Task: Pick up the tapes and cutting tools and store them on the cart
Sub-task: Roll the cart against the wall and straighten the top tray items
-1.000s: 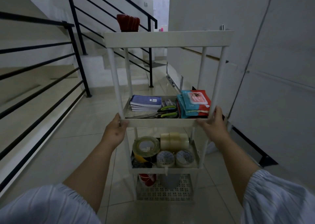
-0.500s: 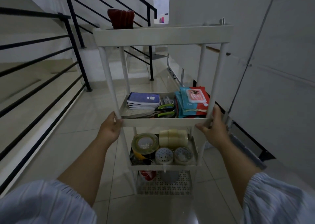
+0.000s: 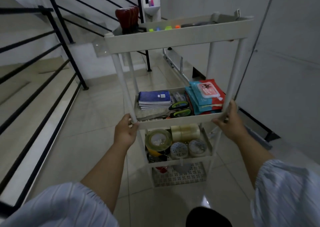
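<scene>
**With the load aboard, steer the cart level**

While both sleeves frame the bottom of the view, the left hand (image 3: 125,133) grips the near-left post of the cart (image 3: 178,38) at the middle shelf, and the right hand (image 3: 228,123) curls round the near-right post at the same height; the hands are well apart, one on each side.

Just beyond the knuckles, the middle shelf carries green-handled scissors (image 3: 180,109) lying flat between a stack of blue notebooks (image 3: 154,98) and some red and teal pouches (image 3: 205,95). Below them, the tape rolls (image 3: 180,140) crowd the lower shelf, clear ones at the back and patterned ones in front. So the tapes and cutting tools appear already stored, and the step in hand looks like moving the cart itself.

Farther off, the top tray tilts to one side and holds a red vase (image 3: 127,17) at its far-left corner. That tall piece would likely topple first, so keep equal pressure on both posts and the frame upright. A black stair railing (image 3: 57,41) stands close on the left and a wall on the right; steer straight between them.
</scene>
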